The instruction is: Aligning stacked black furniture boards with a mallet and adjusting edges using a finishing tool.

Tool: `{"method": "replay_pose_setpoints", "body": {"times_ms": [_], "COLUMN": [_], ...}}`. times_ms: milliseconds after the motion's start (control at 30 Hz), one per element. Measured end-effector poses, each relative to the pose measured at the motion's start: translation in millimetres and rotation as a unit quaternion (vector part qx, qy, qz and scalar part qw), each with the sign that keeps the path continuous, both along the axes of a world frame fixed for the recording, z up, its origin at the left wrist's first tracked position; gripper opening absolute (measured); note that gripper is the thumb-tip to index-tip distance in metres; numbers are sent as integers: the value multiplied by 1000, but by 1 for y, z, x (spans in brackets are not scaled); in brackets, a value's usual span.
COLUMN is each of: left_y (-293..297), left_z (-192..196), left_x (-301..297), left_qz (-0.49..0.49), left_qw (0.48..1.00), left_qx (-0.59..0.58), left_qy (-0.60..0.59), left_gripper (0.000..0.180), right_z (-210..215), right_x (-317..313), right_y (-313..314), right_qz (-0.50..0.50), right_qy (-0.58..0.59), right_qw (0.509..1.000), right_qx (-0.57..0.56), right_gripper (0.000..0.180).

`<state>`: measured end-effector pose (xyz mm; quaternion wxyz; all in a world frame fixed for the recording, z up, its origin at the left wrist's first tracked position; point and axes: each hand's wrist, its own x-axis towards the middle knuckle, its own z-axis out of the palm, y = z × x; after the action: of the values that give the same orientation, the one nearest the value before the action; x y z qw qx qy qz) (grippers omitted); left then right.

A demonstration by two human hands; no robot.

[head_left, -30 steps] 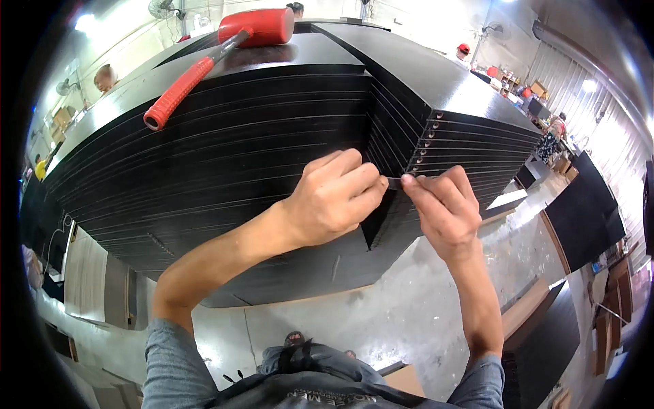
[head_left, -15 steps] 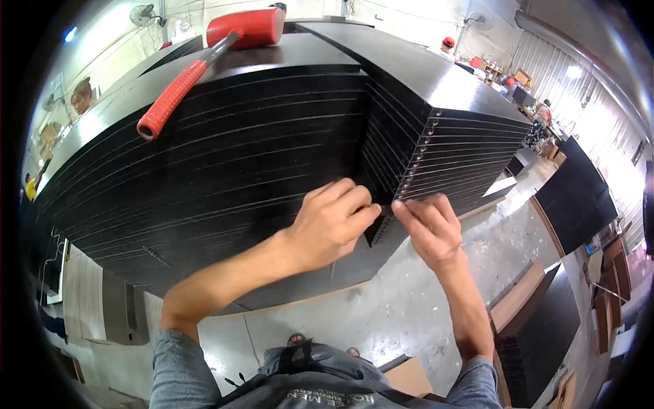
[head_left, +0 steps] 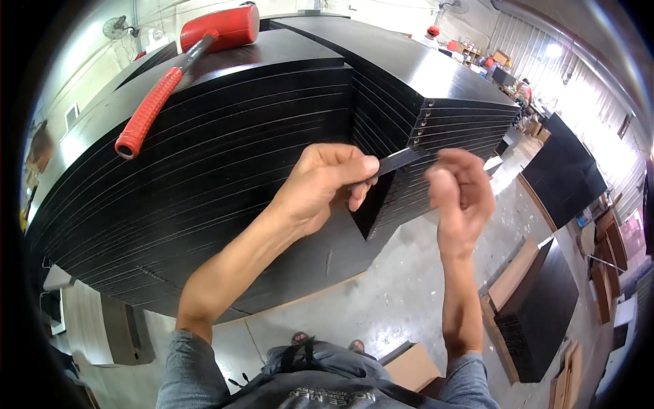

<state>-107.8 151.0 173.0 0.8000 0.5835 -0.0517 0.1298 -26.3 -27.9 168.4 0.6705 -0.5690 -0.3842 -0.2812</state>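
My left hand [head_left: 325, 176] is closed, with a short flat black strip [head_left: 400, 161] pinched between thumb and fingers. The strip points up and right, in front of the notched corner of a tall stack of black panels [head_left: 238, 157]. Close to its far end is my right hand [head_left: 463, 189], raised with its fingers bent and smeared by motion; I cannot tell whether it touches the strip. On top of the stack, at the left, lies a red mallet [head_left: 221, 28], its red grip hanging over the near edge. Small round holes line the corner of the right-hand panels.
A lower stack of black panels [head_left: 538, 313] stands on the floor at the right, behind it a leaning black board [head_left: 564, 170]. Pale wood-grain panels [head_left: 85, 324] are at the lower left. A cardboard piece [head_left: 414, 368] lies near my feet. Other people are in the background.
Both hands have risen from low on the stack's corner and moved apart. The black strip now shows clearly in my left hand. The view has shifted slightly.
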Motion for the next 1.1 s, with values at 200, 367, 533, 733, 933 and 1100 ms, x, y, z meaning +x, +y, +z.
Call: {"method": "replay_pose_setpoints", "body": {"times_ms": [200,367,533,733,933,1100], "left_y": [1,-2,-2,0,-2,-3], "left_z": [-4,-27,-40,-42,-84,-54], "left_x": [16,16,12,17,11,13], "left_qz": [-49,-42,-27,-11,-12,-3], "left_qw": [998,997,999,1000,999,1000], "left_qx": [-42,-37,-18,-16,-15,-16], "left_qy": [7,45,29,5,35,-4], "left_gripper": [24,25,25,27,28,26], "right_z": [13,-18,-26,-23,-70,-41], "right_x": [9,-1,-9,-9,-11,-14], "right_y": [15,16,14,21,19,20], "right_qz": [144,125,91,72,69,56], "right_qy": [238,285,293,288,326,289], "right_qw": [958,949,950,953,941,953], "right_qx": [-73,-48,-59,-66,-55,-68], "right_gripper": [42,41,41,40,40,41]}}
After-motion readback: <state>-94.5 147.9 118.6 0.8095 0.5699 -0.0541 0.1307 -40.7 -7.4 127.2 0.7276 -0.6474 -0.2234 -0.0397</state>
